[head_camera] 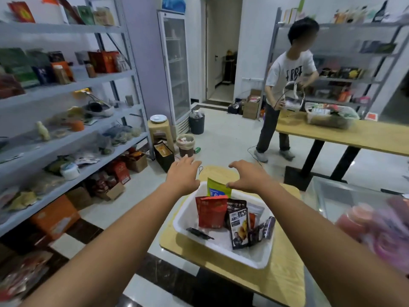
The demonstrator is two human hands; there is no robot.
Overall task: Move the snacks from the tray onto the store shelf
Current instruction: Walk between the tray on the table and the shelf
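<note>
Store shelf (66, 138), far left: its grey tiers already carry mixed goods, and you cannot tell whether any of them came from the tray.

Your left hand (182, 173) hovers past the tray's far-left corner, fingers extended, holding nothing.

The white tray (183, 216) sits on the wooden table (283, 280) in front of you, well apart from the shelf. It is still stocked, so by this view most of the transfer remains.

Contents, left to right:
- a dark flat wrapper (199, 233) lying on the floor of the tray;
- a red pouch (211, 212), upright;
- a green-and-blue pouch (218, 188) leaning at the far wall;
- a black printed pouch (238, 224), upright, with a pale packet behind it;
- a small purple packet (269, 227), tilted against the right wall.

Your right hand (247, 176) hangs over the far rim with loosely curled fingers, grasping nothing. Its thumb is just beside the green-and-blue pouch, and contact cannot be judged.
</note>
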